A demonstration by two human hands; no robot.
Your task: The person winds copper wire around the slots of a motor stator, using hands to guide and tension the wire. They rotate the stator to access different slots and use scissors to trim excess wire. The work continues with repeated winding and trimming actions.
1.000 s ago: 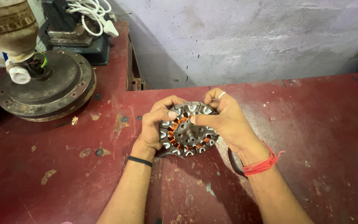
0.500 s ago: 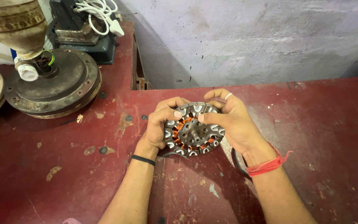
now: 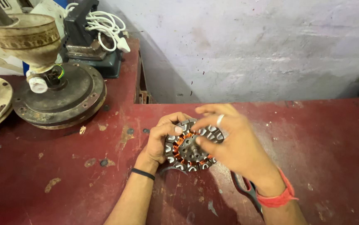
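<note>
The round motor stator (image 3: 190, 146), a ring of grey steel teeth with copper windings around a central hub, sits just above the red desk (image 3: 312, 137), to the right of the big dark fan motor housing (image 3: 60, 98). The left hand (image 3: 160, 139) grips the stator's left rim, thumb laid over the teeth. The right hand (image 3: 229, 143) lies across its right side, fingers loosely spread and blurred; whether it grips the rim I cannot tell. To do this well, the left hand should clamp the steel teeth only and hold the ring level, so the right fingers can work on the hub without scraping the copper wire. Scissors (image 3: 246, 191) lie on the desk just below and to the right of the stator, under the right wrist.
</note>
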